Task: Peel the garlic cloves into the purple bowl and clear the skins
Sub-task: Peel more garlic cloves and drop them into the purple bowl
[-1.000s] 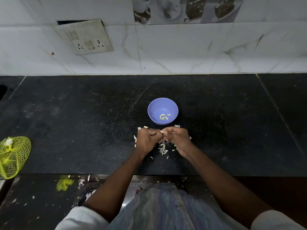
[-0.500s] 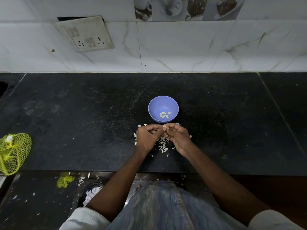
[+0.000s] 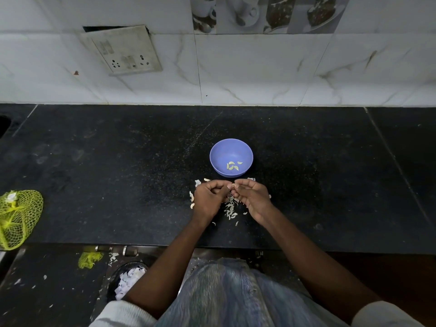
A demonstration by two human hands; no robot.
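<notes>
Bare forearms here, with pale grey-white sleeves (image 3: pixel 122 312) pushed up past the elbows. Down the front hangs a faded blue, streaky denim-like garment (image 3: pixel 224 296). No rings or watch visible.

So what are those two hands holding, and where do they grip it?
Something tiny, likely a garlic clove, is pinched between the fingertips of the left hand and right hand; which part cannot be told.

A yellow net bag (image 3: pixel 17 217) lies left; a switch plate (image 3: pixel 122 50) hangs tilted.
</notes>
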